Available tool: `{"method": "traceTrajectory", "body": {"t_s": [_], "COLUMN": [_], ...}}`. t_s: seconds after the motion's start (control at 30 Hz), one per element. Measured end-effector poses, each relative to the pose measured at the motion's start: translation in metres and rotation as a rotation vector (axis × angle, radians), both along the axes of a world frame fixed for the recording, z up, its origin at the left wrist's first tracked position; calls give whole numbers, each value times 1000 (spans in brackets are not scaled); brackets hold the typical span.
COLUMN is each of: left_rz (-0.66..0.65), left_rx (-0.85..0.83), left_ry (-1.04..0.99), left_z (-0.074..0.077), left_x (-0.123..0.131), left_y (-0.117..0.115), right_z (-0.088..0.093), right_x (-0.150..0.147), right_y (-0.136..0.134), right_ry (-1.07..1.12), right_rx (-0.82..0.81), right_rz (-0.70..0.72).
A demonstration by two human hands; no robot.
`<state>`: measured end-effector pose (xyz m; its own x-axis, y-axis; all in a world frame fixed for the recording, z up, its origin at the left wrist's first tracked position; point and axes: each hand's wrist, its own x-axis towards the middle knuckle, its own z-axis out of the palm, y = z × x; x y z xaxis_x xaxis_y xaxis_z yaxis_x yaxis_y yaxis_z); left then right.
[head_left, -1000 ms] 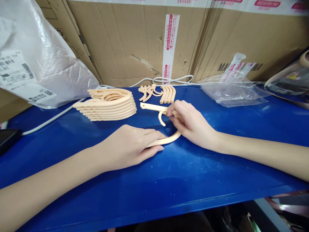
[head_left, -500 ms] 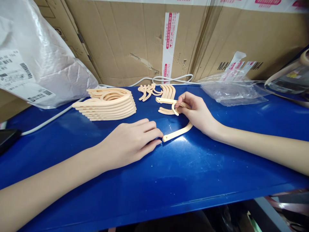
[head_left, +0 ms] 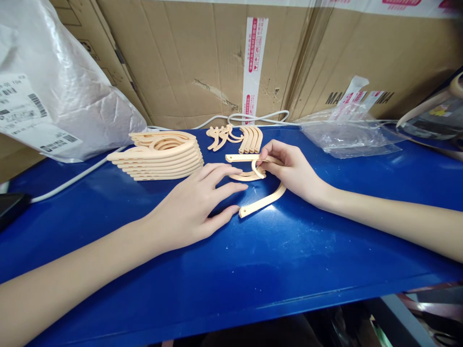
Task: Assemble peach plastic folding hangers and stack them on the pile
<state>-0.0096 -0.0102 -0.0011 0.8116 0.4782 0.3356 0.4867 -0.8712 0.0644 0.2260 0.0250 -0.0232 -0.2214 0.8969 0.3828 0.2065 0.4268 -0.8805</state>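
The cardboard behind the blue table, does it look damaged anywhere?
Yes. The cardboard has a ragged scuff left of the white tape strip, where its surface looks scraped, and a smaller mark to the strip's right. The hanger in the right hand shows no obvious break.

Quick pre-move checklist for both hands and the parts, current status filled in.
1. Right hand grips the beige piece: ok, pinched between thumb and fingers.
2. Left hand gripping it too: not ok, fingers spread.
3. Left thumb touching the piece's near end: cannot tell.
4. Joint visible: not ok, hidden at the right hand.
5. Stack of beige pieces intact: ok, layered.
6. Clear plastic bag apart from both hands: ok.
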Motion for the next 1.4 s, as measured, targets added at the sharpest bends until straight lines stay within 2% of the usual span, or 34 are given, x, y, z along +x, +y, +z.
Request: {"method": "traceTrajectory", "body": {"t_s": [0.3,0.5,0.8,1.0,1.13,1.4], "left_rz": [62,122,139,110,111,71], "left_rx": [-112,-209,-221,-201,-188,-163], "left_ry": [26,92,111,87,83,42], "left_z": [-3,-5,-3,-4,-4,-4], "left_x": [0,-1,0,-1,-1,-1], "left_y": [2,2,3,3,2,2], "right_z": [2,3,6,3,1,2], "right_x": [0,0,-2,-1,-2,-3], "right_y": [-4,-5,-7,-5,-2,-2], "right_ry": [-124,-162,-117,-72,-29,16], "right_rx": [47,87,66,97,36,-54], "right_rz": [102,106,180,70,57,127]}}
